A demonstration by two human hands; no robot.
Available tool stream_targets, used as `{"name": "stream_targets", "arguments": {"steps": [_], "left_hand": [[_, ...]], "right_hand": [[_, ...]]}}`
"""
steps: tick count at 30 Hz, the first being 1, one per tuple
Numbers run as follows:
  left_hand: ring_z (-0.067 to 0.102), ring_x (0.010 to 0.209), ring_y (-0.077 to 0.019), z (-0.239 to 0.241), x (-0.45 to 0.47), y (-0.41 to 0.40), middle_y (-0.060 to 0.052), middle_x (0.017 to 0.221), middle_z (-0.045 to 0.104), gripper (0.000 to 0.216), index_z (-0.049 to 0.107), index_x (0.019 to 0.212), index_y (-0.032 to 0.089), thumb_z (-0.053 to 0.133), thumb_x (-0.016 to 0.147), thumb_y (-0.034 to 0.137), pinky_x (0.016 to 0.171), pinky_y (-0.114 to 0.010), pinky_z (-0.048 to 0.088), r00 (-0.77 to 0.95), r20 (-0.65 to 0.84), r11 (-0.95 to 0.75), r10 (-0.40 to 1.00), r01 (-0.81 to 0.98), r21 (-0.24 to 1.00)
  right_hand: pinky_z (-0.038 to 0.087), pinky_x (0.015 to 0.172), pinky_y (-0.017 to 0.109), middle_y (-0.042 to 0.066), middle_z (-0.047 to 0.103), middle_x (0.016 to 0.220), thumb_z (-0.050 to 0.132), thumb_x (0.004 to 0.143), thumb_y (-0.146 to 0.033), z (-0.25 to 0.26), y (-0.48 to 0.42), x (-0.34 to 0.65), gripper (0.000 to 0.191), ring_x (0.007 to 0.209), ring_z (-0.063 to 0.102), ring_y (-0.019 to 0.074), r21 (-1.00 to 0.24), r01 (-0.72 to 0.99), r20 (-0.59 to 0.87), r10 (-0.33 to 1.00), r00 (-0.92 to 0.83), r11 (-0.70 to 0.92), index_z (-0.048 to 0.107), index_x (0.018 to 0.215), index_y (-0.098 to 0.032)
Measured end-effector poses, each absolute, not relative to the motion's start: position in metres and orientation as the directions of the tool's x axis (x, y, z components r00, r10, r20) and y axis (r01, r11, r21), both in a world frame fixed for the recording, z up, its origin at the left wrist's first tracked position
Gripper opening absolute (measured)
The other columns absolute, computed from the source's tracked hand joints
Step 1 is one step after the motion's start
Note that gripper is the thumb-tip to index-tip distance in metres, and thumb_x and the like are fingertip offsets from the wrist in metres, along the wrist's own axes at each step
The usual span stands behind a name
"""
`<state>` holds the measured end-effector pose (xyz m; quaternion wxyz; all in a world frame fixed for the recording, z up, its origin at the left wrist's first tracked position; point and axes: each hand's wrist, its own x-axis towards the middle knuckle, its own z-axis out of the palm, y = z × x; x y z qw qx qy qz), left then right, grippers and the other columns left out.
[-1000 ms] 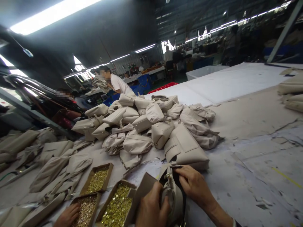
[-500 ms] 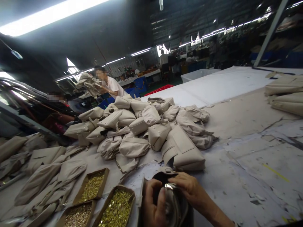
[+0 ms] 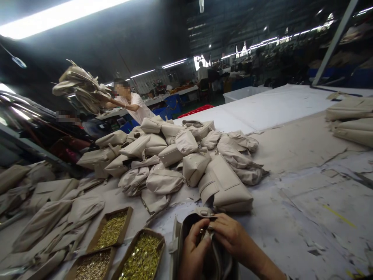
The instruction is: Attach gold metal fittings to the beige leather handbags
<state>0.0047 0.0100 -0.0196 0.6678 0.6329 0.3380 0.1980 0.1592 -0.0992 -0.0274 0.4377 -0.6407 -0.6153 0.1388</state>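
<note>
A beige handbag [image 3: 186, 229] with a dark lining lies open at the near edge of the table, and both my hands are inside its mouth. My left hand [image 3: 192, 251] grips the bag's inner edge, its thumb beside a small gold metal fitting [image 3: 202, 231]. My right hand [image 3: 231, 235] pinches the same edge from the right. Just behind the bag rises a heap of finished beige handbags [image 3: 180, 159].
Three cardboard boxes of gold hardware [image 3: 141, 258] stand left of my hands. Flat beige bag pieces [image 3: 49, 212] lie further left, more bags [image 3: 351, 120] at the far right. Beyond the heap, a person in a white shirt [image 3: 132, 103] holds up an armful of beige pieces.
The person behind the heap has raised the armful of beige pieces higher and to the left. My hands have shifted deeper into the bag's mouth; another hand at the leftmost box has left the view.
</note>
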Motion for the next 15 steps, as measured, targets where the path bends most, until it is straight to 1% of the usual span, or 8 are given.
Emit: {"name": "stream_targets", "arguments": {"steps": [3, 4, 6, 8, 10, 11, 13, 15], "left_hand": [[0.067, 0.121, -0.0335, -0.019, 0.004, 0.009, -0.013, 0.126, 0.074, 0.054, 0.074, 0.118, 0.019, 0.076, 0.066, 0.033, 0.109, -0.042, 0.051, 0.667, -0.262, 0.235, 0.697, 0.133, 0.963], [0.069, 0.116, -0.0329, -0.016, 0.005, 0.007, -0.013, 0.124, 0.075, 0.055, 0.074, 0.117, 0.019, 0.076, 0.064, 0.030, 0.104, -0.041, 0.053, 0.644, -0.282, 0.269, 0.712, 0.122, 0.956], [0.073, 0.103, -0.0296, -0.009, 0.006, 0.003, -0.011, 0.113, 0.078, 0.054, 0.073, 0.116, 0.019, 0.073, 0.062, 0.027, 0.093, -0.037, 0.057, 0.582, -0.320, 0.340, 0.747, 0.079, 0.937], [0.074, 0.090, -0.0259, -0.002, 0.006, 0.000, -0.008, 0.099, 0.080, 0.051, 0.073, 0.114, 0.019, 0.071, 0.063, 0.026, 0.082, -0.034, 0.058, 0.534, -0.363, 0.420, 0.763, 0.017, 0.907], [0.073, 0.080, -0.0239, 0.005, 0.005, -0.003, -0.006, 0.088, 0.079, 0.046, 0.072, 0.110, 0.018, 0.070, 0.065, 0.027, 0.073, -0.031, 0.056, 0.524, -0.399, 0.489, 0.753, -0.038, 0.872], [0.073, 0.078, -0.0234, 0.007, 0.005, -0.003, -0.006, 0.086, 0.078, 0.042, 0.072, 0.107, 0.017, 0.071, 0.067, 0.029, 0.071, -0.031, 0.055, 0.527, -0.407, 0.508, 0.745, -0.054, 0.860], [0.073, 0.080, -0.0233, 0.007, 0.006, -0.004, -0.007, 0.087, 0.078, 0.036, 0.072, 0.101, 0.015, 0.073, 0.070, 0.033, 0.074, -0.031, 0.055, 0.516, -0.404, 0.507, 0.755, -0.069, 0.859], [0.073, 0.085, -0.0245, 0.002, 0.008, -0.004, -0.009, 0.091, 0.078, 0.035, 0.072, 0.097, 0.015, 0.074, 0.074, 0.041, 0.080, -0.033, 0.056, 0.463, -0.363, 0.436, 0.808, -0.058, 0.898]], "right_hand": [[0.055, 0.105, 0.044, 0.009, 0.079, 0.114, 0.053, 0.096, -0.012, -0.022, -0.099, 0.159, 0.032, 0.117, 0.067, 0.0267, -0.788, 0.600, 0.329, 0.919, 0.218, 0.139, 0.074, 0.117, -0.021], [0.055, 0.106, 0.044, 0.009, 0.078, 0.116, 0.055, 0.095, -0.014, -0.019, -0.100, 0.159, 0.031, 0.118, 0.067, 0.0267, -0.818, 0.561, 0.305, 0.925, 0.228, 0.131, 0.074, 0.118, -0.022], [0.055, 0.109, 0.045, 0.011, 0.075, 0.127, 0.062, 0.093, -0.019, -0.016, -0.103, 0.160, 0.036, 0.124, 0.066, 0.0278, -0.875, 0.473, 0.248, 0.933, 0.262, 0.100, 0.072, 0.127, -0.023], [0.052, 0.112, 0.048, 0.013, 0.070, 0.138, 0.068, 0.092, -0.028, -0.017, -0.106, 0.160, 0.045, 0.130, 0.064, 0.0305, -0.916, 0.395, 0.199, 0.929, 0.313, 0.063, 0.068, 0.136, -0.024], [0.050, 0.115, 0.051, 0.014, 0.069, 0.140, 0.070, 0.092, -0.035, -0.022, -0.107, 0.159, 0.047, 0.132, 0.063, 0.0322, -0.944, 0.328, 0.164, 0.923, 0.349, 0.043, 0.067, 0.138, -0.024], [0.050, 0.115, 0.052, 0.013, 0.069, 0.140, 0.070, 0.093, -0.036, -0.026, -0.106, 0.158, 0.045, 0.132, 0.063, 0.0325, -0.954, 0.298, 0.149, 0.924, 0.353, 0.040, 0.068, 0.136, -0.025], [0.047, 0.117, 0.054, 0.012, 0.070, 0.140, 0.071, 0.092, -0.037, -0.033, -0.102, 0.156, 0.044, 0.133, 0.063, 0.0330, -0.969, 0.243, 0.121, 0.932, 0.341, 0.037, 0.070, 0.135, -0.026], [0.045, 0.119, 0.056, 0.012, 0.070, 0.140, 0.072, 0.091, -0.037, -0.040, -0.096, 0.154, 0.045, 0.134, 0.062, 0.0340, -0.983, 0.179, 0.089, 0.943, 0.321, 0.032, 0.071, 0.134, -0.026]]}}
